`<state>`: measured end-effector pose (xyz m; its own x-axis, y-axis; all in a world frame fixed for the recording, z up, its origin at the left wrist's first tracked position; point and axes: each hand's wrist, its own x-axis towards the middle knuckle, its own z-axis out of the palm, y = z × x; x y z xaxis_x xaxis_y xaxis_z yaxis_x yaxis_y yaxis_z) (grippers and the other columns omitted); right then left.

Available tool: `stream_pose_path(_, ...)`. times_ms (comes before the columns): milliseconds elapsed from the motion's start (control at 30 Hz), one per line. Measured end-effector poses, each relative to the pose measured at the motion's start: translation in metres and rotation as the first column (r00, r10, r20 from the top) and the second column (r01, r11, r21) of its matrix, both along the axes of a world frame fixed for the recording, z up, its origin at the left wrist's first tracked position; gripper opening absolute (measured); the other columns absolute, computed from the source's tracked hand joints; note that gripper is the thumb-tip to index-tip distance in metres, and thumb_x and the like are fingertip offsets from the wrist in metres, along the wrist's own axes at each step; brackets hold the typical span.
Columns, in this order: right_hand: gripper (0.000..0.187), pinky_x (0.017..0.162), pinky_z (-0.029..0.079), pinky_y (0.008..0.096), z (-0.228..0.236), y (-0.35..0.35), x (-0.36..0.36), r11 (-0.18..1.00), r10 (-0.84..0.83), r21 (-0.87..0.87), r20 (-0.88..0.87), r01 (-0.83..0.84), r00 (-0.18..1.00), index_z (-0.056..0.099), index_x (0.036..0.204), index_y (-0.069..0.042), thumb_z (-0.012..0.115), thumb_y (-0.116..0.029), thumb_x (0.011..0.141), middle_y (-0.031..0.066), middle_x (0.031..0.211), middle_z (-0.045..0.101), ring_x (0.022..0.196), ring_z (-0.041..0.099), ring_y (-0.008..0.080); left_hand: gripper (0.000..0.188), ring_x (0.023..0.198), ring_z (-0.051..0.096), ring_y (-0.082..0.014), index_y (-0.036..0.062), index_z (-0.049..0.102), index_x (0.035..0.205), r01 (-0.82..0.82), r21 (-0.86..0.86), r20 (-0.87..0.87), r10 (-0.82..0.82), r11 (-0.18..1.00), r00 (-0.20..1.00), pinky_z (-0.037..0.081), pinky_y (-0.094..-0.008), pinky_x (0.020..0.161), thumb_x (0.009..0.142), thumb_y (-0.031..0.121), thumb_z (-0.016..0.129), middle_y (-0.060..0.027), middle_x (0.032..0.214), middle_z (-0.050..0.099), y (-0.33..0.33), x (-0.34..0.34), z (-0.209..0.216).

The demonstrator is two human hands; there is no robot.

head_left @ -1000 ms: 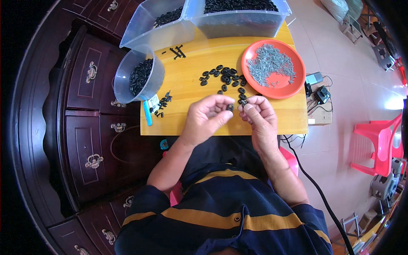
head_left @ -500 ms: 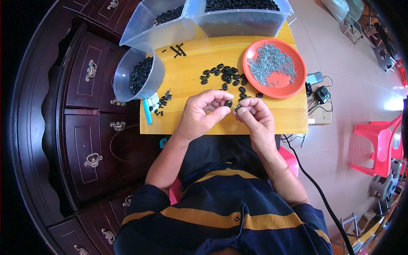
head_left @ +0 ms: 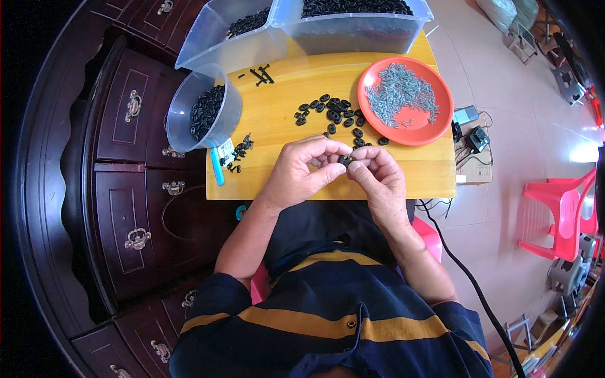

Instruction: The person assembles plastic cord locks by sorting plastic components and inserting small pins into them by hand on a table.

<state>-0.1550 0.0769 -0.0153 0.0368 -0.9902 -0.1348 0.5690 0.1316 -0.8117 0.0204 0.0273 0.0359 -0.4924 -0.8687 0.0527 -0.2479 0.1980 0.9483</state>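
Note:
Over the front of the table, my left hand (head_left: 301, 169) pinches a small black oval piece with holes (head_left: 345, 160) between thumb and fingertips. My right hand (head_left: 382, 179) is closed against it from the other side, its thumb and index finger touching the piece. The small silver screw that it gripped a moment ago is hidden by the fingertips now. Just beyond my hands lie several loose black oval pieces (head_left: 336, 116). At the right, an orange-red plate (head_left: 416, 135) carries a heap of small silver screws (head_left: 397, 93).
A round clear tub (head_left: 179, 120) of black parts leans at the left. Clear bins (head_left: 359, 39) of black pieces line the back. Long black screws (head_left: 262, 75), a light-blue cutter (head_left: 217, 166) and small black bits (head_left: 239, 150) lie on the yellow table (head_left: 277, 104).
My hands have come together: the black piece in my left hand has moved right to meet my right fingertips, and the silver screw has gone out of sight between them.

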Motion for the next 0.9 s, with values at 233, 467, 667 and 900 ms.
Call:
stream_pose_path(233,0.011,0.079,0.05,0.021,0.002,-0.001,-0.001,0.999,0.018,0.041,-0.003,-0.018,1.0,0.063,0.109,-0.001,0.064,-0.002,0.098,-0.0009,0.094,0.065,0.084,0.06,0.0051,0.026,0.077,0.056,-0.0071,0.0007,0.073,0.111,0.029,-0.023,0.007,-0.029,0.999,1.0,0.047,-0.0221,0.07,0.085,-0.002,0.073,0.0004,0.084,0.06,-0.004,0.002,0.0)
stream_pose_path(467,0.011,0.075,0.05,0.0219,0.004,-0.002,-0.007,0.97,0.167,0.175,0.027,-0.169,0.986,0.067,0.105,-0.005,0.065,-0.015,0.1,-0.0009,0.093,0.068,0.08,0.062,0.0059,0.027,0.073,0.055,-0.0092,0.0004,0.073,0.11,0.115,-0.051,0.067,-0.111,0.992,0.992,0.047,-0.0238,0.067,0.084,-0.003,0.073,-0.001,0.08,0.057,-0.009,0.001,0.01)
stream_pose_path(667,0.011,0.079,0.052,0.0252,0.001,-0.004,-0.006,0.971,0.106,0.2,0.139,-0.133,0.985,0.067,0.104,-0.007,0.064,-0.017,0.1,0.0014,0.093,0.07,0.083,0.065,0.0084,0.057,0.08,0.062,-0.0192,0.0077,0.063,0.128,0.02,-0.395,0.292,0.105,0.918,0.951,0.053,-0.0308,0.071,0.075,0.008,0.083,-0.0079,0.097,0.062,0.003,-0.019,0.012)
stream_pose_path(900,0.009,0.082,0.05,0.0251,-0.003,-0.004,-0.006,0.978,0.058,0.183,0.21,-0.097,0.976,0.066,0.101,-0.008,0.064,-0.017,0.1,-0.0016,0.095,0.067,0.086,0.061,0.0074,0.038,0.091,0.068,-0.0307,0.0058,0.068,0.11,0.021,-0.61,0.315,0.218,0.792,0.924,0.056,-0.0384,0.077,0.075,0.006,0.081,-0.012,0.101,0.067,0.005,-0.026,-0.004)
